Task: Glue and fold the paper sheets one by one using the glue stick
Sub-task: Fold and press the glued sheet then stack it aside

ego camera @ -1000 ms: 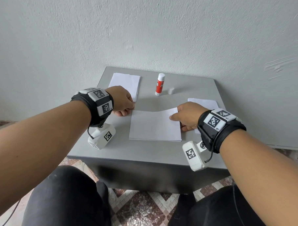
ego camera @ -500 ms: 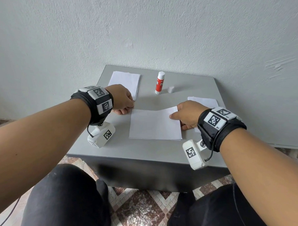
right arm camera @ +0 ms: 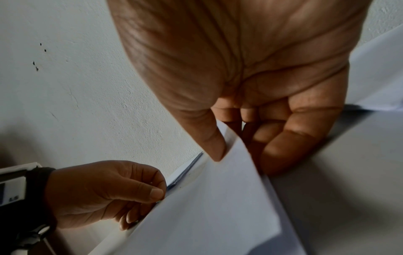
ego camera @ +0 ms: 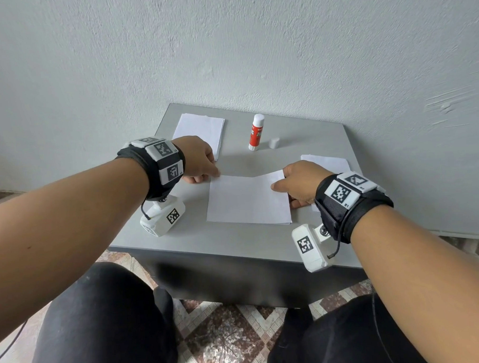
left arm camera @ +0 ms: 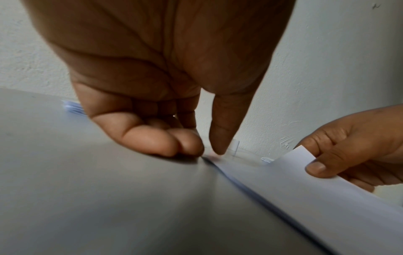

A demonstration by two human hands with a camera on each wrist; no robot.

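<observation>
Hands (ego camera: 197,158) (ego camera: 301,182) pinch folded sheet (ego camera: 247,200) corners (glue stick (ego camera: 256,132) uncapped).

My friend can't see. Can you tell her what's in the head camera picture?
Two hands fold a white paper sheet on a grey table: the left hand and right hand each pinch a far corner. Behind stand an uncapped glue stick, its cap, and two paper stacks.

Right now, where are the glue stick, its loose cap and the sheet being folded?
glue stick (ego camera: 256,132): head view, on its red label.
cap (ego camera: 274,143): head view, middle of its side.
sheet (ego camera: 247,201): head view, centre of the flat top face.
</observation>
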